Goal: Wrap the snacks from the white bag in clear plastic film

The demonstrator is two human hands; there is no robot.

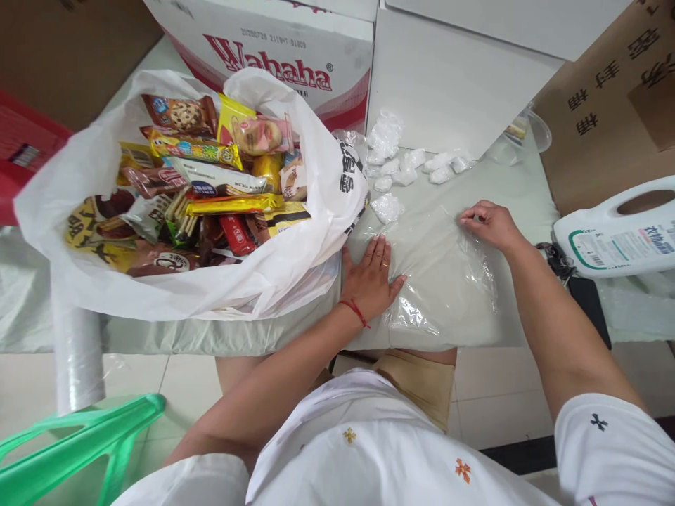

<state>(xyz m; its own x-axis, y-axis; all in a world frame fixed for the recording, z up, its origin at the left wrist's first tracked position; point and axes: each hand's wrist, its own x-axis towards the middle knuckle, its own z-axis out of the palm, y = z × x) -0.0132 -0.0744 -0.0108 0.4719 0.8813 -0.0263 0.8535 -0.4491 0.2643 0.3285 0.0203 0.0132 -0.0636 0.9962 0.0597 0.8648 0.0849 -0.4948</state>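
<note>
A clear plastic sheet or bag (440, 281) lies flat on the pale table cover. My left hand (370, 275) rests on its left edge with the fingers spread, a red string around the wrist. At the sheet's upper right, my right hand (488, 222) has its fingers bent and pinched together at the film's edge; whether film is between the fingertips is hard to see. Left of my left hand stands a white plastic bag (205, 299), open at the top and full of wrapped snacks (221, 172). Several crumpled clear plastic bundles (406, 169) lie beyond the sheet.
Behind stand a Wahaha carton (274, 49) and a white box (448, 84). On the right are a brown carton (606, 133), a white detergent bottle (622, 228), keys (556, 260) and a dark phone (589, 309). A plastic roll (79, 358) and green stool (84, 443) are lower left.
</note>
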